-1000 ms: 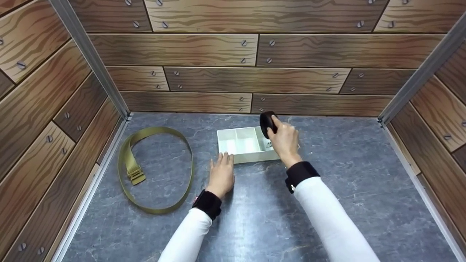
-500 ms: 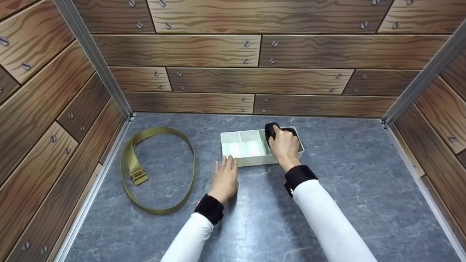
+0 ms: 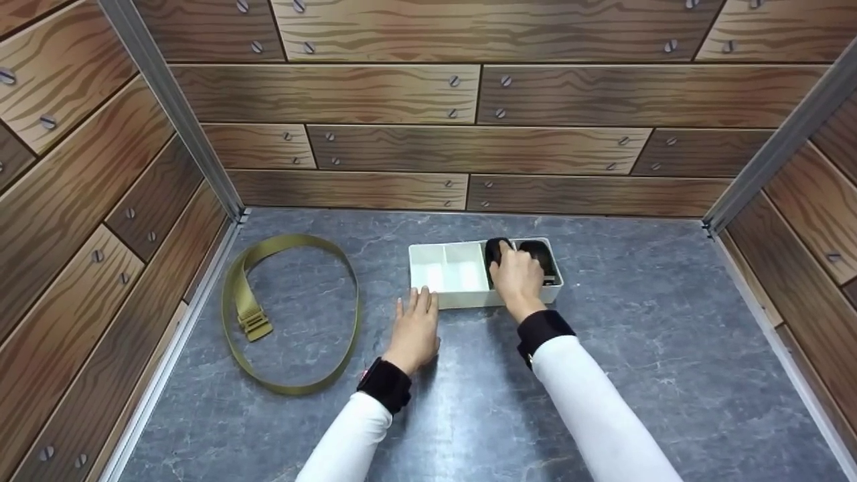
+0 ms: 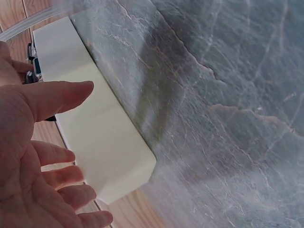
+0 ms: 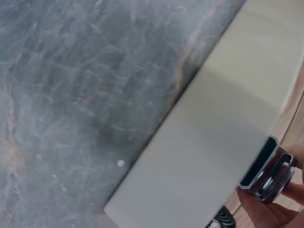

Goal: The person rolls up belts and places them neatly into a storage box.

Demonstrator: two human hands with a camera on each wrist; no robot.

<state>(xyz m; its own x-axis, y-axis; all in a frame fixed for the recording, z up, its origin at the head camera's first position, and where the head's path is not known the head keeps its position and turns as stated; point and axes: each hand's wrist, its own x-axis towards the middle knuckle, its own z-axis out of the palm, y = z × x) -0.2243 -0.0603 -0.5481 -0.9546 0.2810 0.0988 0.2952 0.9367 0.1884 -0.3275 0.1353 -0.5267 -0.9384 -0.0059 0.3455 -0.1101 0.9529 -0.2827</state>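
Note:
A white divided box (image 3: 462, 300) stands on the grey marbled surface. My right hand (image 3: 519, 271) reaches down into its right half and grips a rolled black belt (image 3: 494, 252) in a compartment right of the middle. In the right wrist view, a silver-edged buckle (image 5: 259, 161) shows at the rim between the fingers. Another black roll (image 3: 537, 258) with a metal piece lies in the rightmost compartment. My left hand (image 3: 413, 333) has its fingers extended, fingertips at the front wall near the box's left corner. In the left wrist view, its thumb overlaps the white wall (image 4: 102, 128).
An olive webbing belt (image 3: 357, 294) with a buckle (image 3: 254, 323) lies in a wide loop on the left. Wood-patterned panels (image 3: 375, 147) rise at the back and both sides, with metal rails (image 3: 171, 114) at the corners.
My right hand has lowered the rolled black belt from above the box down into the compartment. The box has shifted slightly right. My left hand has stayed at its front corner.

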